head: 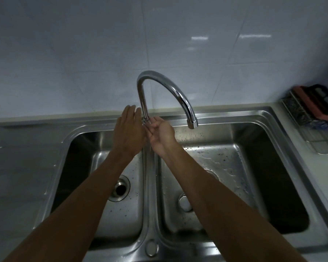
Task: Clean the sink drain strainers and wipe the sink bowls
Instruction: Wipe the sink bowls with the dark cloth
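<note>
A stainless double sink fills the view, with a left bowl [80,152] and a right bowl [263,167]. The left drain [119,188] is an open dark hole with no strainer in it. In the right bowl a round metal strainer plug [185,202] lies loose on the wet floor, and my forearm mostly covers the right drain [214,173]. The chrome gooseneck faucet [170,87] has its spout over the right bowl, with no water running. My left hand [128,133] is flat and empty beside the faucet's foot. My right hand [162,135] curls its fingers around the small handle there.
A wire rack [311,118] with a pink-and-black object stands on the counter at the far right. White tiled wall rises behind the sink. A round metal cap [151,247] sits on the front rim between the bowls. Droplets and dark specks dot both bowls.
</note>
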